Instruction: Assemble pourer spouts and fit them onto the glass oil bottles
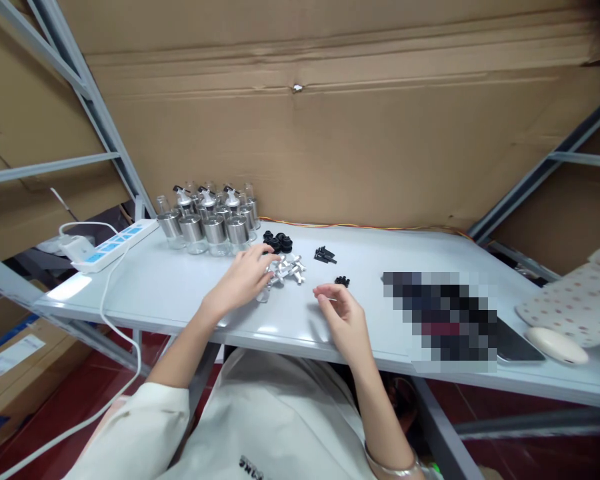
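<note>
We judge the silvery pourer fittings, heaped on the surface by our left hand, light, stiff and slick, best pinched by their stems; that hand's grip we cannot tell, while our right hand curls loosely, seemingly empty

Workshop-like assembly space, metal rack frame, cardboard backing, grouped bottles, small silver parts piled
</note>
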Demonstrator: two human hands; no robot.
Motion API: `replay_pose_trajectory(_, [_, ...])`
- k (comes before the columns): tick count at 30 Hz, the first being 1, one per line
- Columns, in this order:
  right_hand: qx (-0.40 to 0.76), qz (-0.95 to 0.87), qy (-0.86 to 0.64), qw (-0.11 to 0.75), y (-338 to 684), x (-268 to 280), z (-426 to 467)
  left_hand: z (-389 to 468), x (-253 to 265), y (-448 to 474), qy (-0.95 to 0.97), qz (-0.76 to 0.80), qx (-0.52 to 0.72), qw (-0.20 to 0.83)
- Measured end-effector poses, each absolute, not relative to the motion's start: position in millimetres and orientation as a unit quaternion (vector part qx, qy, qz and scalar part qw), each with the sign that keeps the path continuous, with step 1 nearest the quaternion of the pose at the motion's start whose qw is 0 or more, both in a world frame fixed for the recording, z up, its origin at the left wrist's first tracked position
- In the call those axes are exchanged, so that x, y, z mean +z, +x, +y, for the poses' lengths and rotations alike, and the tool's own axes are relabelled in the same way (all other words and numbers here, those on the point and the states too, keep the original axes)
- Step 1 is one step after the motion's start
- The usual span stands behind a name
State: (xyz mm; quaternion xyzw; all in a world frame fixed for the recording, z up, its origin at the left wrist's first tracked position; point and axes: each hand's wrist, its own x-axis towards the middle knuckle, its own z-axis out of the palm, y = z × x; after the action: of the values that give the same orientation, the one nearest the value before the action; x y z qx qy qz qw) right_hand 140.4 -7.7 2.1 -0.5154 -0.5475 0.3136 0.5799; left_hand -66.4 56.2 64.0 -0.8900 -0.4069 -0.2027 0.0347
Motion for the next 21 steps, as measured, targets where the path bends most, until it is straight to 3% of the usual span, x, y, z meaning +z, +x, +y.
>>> replay_pose_trajectory(13, [0.302,-0.544,-0.528,0.578,140.5,4.7,-9.4,60.1,52.9,-53.6,-0.906,-0.392,-0.153,0.046])
replay_pose_trajectory(21, [0.3,-0.554,-0.502,0.592,140.0,5.7,-9.6,35.2,56.8,-29.1,-0.875,-0.346,-0.327,-0.085])
